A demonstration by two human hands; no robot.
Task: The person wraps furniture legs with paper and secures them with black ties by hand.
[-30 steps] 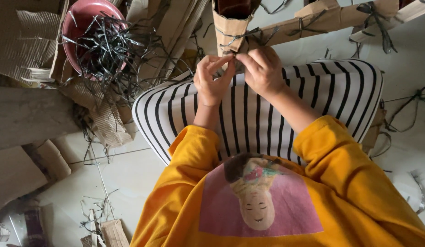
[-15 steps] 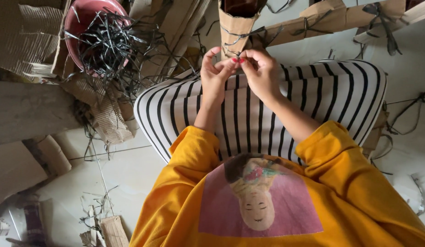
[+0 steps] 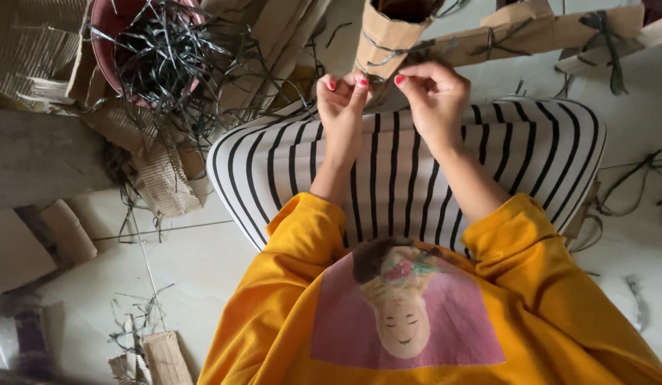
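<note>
My left hand [image 3: 342,107] and my right hand [image 3: 434,96] meet above my striped lap [image 3: 409,167]. Both pinch the ends of a thin dark strip [image 3: 379,77] wrapped around a rolled brown cardboard tube [image 3: 388,36] that stands just beyond my knees. The fingertips are a little apart from each other, and the strip runs between them. The tube's open top reaches the upper frame edge.
A pink bowl [image 3: 106,43] full of several loose dark strips sits at the upper left among corrugated cardboard pieces [image 3: 163,182]. More tied cardboard rolls [image 3: 538,28] lie at the top right. Stray strips [image 3: 630,178] litter the pale floor on the right.
Both hands have shifted slightly up and to the right, and the fingertips have drawn apart along the strip. The view has tilted a little.
</note>
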